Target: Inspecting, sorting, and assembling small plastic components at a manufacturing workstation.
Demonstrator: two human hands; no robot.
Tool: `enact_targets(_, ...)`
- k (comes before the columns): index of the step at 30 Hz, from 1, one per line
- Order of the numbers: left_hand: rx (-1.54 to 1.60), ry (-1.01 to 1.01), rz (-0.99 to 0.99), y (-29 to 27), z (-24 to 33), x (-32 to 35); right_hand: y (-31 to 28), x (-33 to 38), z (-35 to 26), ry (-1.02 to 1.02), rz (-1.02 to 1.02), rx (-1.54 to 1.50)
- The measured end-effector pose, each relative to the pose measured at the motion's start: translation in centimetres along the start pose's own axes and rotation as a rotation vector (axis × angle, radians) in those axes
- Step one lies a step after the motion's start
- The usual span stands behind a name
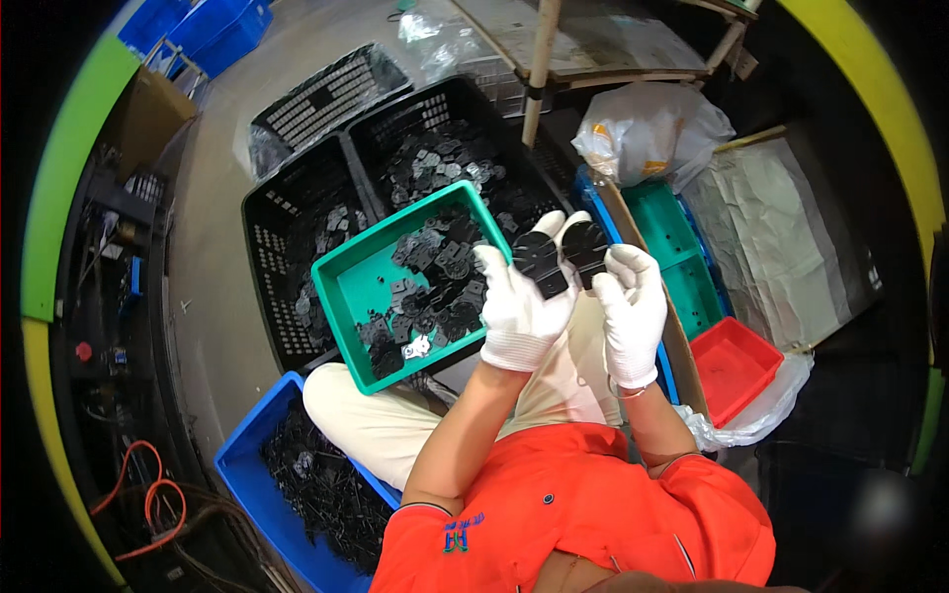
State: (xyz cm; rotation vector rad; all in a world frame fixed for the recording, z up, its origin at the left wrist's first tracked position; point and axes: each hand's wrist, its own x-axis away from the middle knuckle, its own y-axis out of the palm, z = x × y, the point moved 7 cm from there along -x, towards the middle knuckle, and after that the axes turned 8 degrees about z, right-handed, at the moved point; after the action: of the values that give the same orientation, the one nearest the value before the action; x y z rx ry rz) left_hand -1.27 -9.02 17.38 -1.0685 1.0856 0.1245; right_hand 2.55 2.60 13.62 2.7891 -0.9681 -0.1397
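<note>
Both my hands wear white gloves and are raised in front of my lap. My left hand (524,314) is closed around a flat black plastic part (537,262) with a rounded end, with its fingers reaching up behind. A second rounded black part (584,243) stands right beside it, and some left fingers show between the two. My right hand (635,306) pinches the edge of that second part between thumb and fingers. Left of my hands, a green tray (341,314) holds many loose black parts of similar look (450,262) and a shiny silvery piece (416,348).
Black perforated crates (272,287) with more dark parts stand beyond the tray. At lower left is a blue bin (242,450) of thin black scraps. To the right are a red tray (736,368), green trays (692,296), a cardboard edge (682,361) and a plastic bag (657,128).
</note>
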Motion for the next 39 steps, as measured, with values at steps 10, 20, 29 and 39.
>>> enact_targets(10, -0.098, 0.097, 0.073, -0.2, -0.2, 0.0, 0.7, 0.3, 0.4, -0.036, -0.031, 0.045)
enact_targets(20, -0.016, 0.049, -0.049, 0.5, -0.6, 0.4, 0.7, 0.1, 0.9, -0.046, -0.035, 0.033)
enact_targets(29, 2.678, -1.356, 0.174, 6.4, -3.7, 4.0, 3.5, -3.8, 2.2, 0.16, -0.098, -0.17)
enact_targets(39, 2.468, -1.74, 0.527, 8.3, -15.2, 9.7, 18.9, -17.9, 7.0, -0.428, -0.329, 0.449)
